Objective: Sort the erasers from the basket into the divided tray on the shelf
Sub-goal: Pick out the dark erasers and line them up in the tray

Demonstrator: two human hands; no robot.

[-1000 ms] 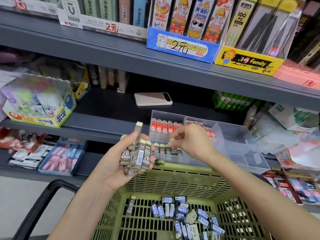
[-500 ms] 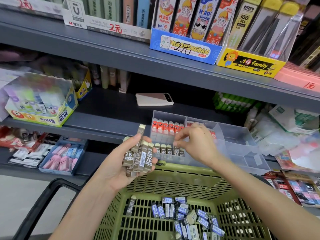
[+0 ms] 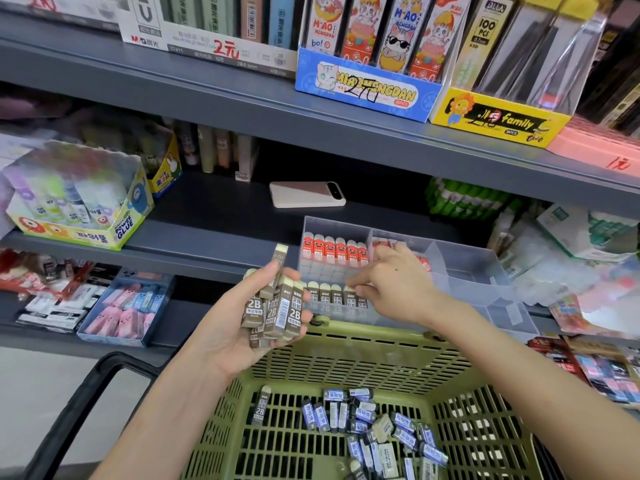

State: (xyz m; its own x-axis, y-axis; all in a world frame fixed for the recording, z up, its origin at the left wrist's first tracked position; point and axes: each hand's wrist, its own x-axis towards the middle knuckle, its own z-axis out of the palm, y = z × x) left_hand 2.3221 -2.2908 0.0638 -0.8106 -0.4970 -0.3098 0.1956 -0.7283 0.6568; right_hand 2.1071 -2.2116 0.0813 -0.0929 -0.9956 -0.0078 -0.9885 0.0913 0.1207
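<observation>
As left hand (image 3: 239, 323) grips erasers (image 3: 277, 306) | right hand (image 3: 398, 289), tray (image 3: 485, 285) front: seemingly pinching

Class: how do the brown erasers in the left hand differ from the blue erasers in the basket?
Sleeve: brown erasers wear brown, blue erasers blue. Pose: brown erasers stand bunched in the grip of the left hand; blue erasers lie scattered on the basket floor. Both are sleeved blocks with pale ends.
</observation>
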